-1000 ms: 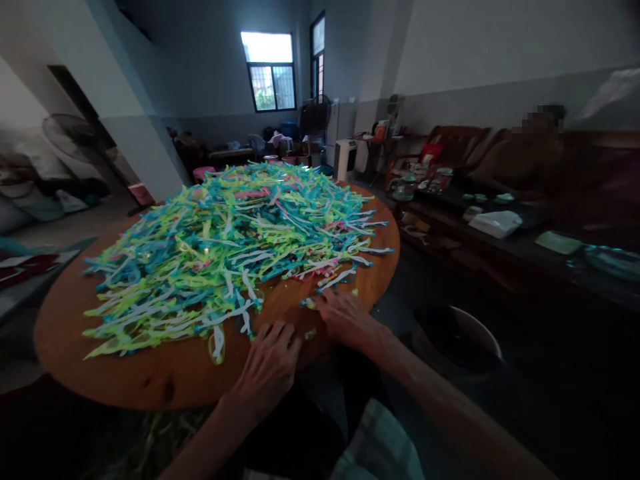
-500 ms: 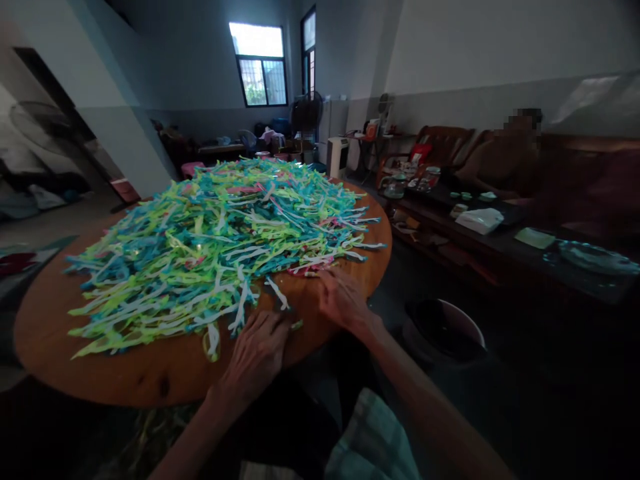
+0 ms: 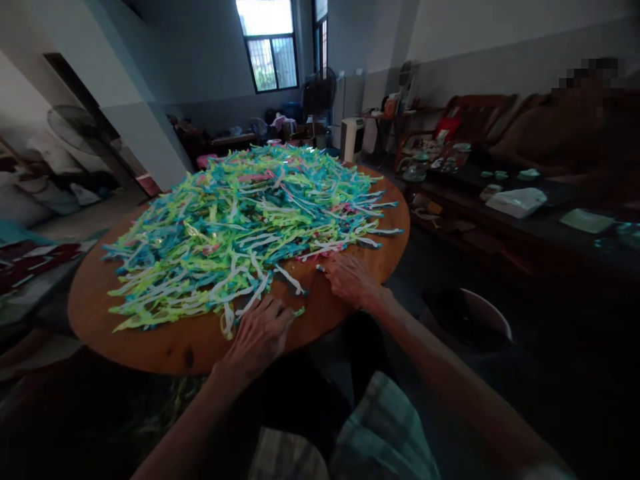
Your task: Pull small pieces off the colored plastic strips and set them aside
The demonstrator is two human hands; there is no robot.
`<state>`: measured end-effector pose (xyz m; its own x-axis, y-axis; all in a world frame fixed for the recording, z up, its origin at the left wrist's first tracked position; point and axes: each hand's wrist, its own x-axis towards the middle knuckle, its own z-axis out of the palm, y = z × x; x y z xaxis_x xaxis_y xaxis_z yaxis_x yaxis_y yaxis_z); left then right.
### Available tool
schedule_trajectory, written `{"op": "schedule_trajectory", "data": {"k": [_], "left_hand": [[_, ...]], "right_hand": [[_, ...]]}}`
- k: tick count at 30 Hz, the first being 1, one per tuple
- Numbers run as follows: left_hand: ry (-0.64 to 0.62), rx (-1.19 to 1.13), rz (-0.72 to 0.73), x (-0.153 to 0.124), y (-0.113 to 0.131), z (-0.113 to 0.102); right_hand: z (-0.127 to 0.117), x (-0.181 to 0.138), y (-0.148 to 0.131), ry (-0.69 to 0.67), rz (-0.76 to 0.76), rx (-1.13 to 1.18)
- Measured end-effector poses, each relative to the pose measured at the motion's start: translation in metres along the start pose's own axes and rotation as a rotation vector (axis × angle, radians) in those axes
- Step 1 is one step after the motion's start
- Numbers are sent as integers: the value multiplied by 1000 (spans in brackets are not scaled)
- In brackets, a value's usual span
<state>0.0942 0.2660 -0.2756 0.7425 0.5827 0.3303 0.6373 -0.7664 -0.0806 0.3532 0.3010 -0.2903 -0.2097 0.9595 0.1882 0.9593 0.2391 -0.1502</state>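
Note:
A big heap of thin plastic strips (image 3: pixel 245 220), blue, green, white and pink, covers a round wooden table (image 3: pixel 165 343). My left hand (image 3: pixel 260 333) lies palm down at the near edge of the table, fingers stretched toward a small green piece (image 3: pixel 299 311) and the nearest white strips. My right hand (image 3: pixel 350 279) rests on the table further right, its fingertips touching the strips at the heap's edge; whether they pinch one I cannot make out.
A dark bucket with a pale rim (image 3: pixel 467 320) stands on the floor to the right of the table. A long low table (image 3: pixel 520 220) with cups and dishes runs along the right, with a person seated behind it. A fan (image 3: pixel 75 130) stands at the left.
My right hand has slid away from me to the heap's edge. My left hand stays at the near rim. The camera has shifted, so the table sits higher in view.

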Motion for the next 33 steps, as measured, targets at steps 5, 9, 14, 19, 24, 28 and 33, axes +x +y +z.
{"op": "schedule_trajectory", "data": {"k": [5, 9, 14, 19, 24, 28, 33], "left_hand": [[-72, 33, -33, 9, 14, -1], [-47, -8, -44, 13, 18, 0], [23, -137, -74, 13, 23, -4], [54, -184, -81, 14, 25, -3], [59, -182, -100, 12, 24, -2], [31, -177, -77, 10, 21, -3], [16, -175, -41, 9, 17, -3]], "right_hand": [[-1, -14, -7, -11, -16, -17], [-4, -24, -16, 61, -82, 119], [-5, -51, -18, 138, -103, 801], [-18, -64, -29, 32, -72, 1044], [-16, -63, -34, 25, -79, 1099], [-11, -63, -33, 23, -92, 1121], [-11, -64, -33, -2, -94, 1107]]}}
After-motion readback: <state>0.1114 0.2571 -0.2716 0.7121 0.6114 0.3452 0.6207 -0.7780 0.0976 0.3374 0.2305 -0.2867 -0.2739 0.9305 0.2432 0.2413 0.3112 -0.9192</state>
